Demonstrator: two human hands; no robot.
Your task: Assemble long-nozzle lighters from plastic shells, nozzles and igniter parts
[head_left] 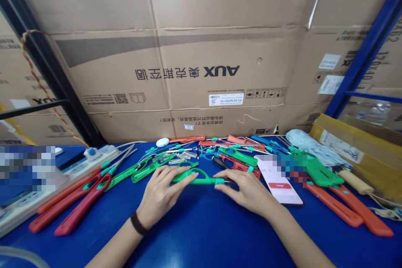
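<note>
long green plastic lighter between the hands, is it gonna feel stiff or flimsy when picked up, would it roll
The long green plastic utility lighter between the left hand and right hand will probably feel stiff, as it looks like rigid moulded plastic, and fairly light for its length, given its open loop. Its flattish shape on the blue tabletop seems unlikely to roll.

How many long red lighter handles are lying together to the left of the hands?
3: an orange-red lighter handle farthest left at the back, a red lighter handle in the middle, and a crimson lighter handle in front. Others may be hidden in the pile beyond.
</note>
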